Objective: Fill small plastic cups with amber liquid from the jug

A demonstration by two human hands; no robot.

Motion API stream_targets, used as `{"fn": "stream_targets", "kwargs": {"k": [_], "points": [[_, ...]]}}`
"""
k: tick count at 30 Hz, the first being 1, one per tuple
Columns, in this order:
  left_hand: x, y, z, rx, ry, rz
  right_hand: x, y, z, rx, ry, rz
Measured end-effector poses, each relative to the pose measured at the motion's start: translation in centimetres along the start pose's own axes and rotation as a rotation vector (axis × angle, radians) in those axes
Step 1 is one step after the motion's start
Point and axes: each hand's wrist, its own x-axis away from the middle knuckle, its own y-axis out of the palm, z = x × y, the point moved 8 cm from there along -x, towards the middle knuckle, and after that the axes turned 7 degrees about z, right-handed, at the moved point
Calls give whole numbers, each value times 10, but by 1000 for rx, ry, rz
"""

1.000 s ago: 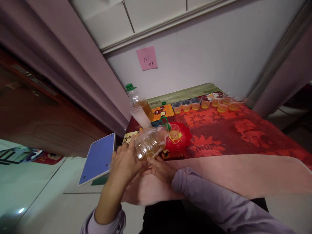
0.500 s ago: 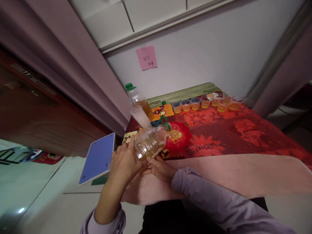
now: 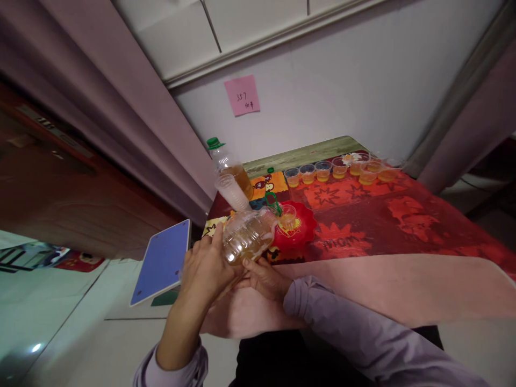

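Both my hands hold a big clear plastic jug (image 3: pixel 246 236) with amber liquid, tipped on its side. My left hand (image 3: pixel 207 267) grips its base from the left, and my right hand (image 3: pixel 263 278) supports it from below. The jug's mouth, with a green ring handle (image 3: pixel 274 203), points into a small clear cup (image 3: pixel 288 216) that stands on a red scalloped plate (image 3: pixel 300 228). Amber liquid is in the cup.
A green-capped bottle (image 3: pixel 228 169) and a stack of clear cups (image 3: pixel 231 192) stand behind the jug. A row of several filled small cups (image 3: pixel 341 169) lines the table's far edge. A red patterned cloth (image 3: pixel 387 215) covers the table. A blue board (image 3: pixel 163 260) leans at left.
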Motion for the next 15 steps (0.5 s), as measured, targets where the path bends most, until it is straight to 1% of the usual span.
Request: {"fn": "stream_targets", "kwargs": {"k": [9,13,15], "points": [[-1,0,-1,14,0,17,-1,-1,1,2,-7,5],[-1,5,-5,67,10,42,-1,-5,-3,64,-15,55],[-1,10,-10,132,20,83,0,-8,-7,120,-30,96]]}}
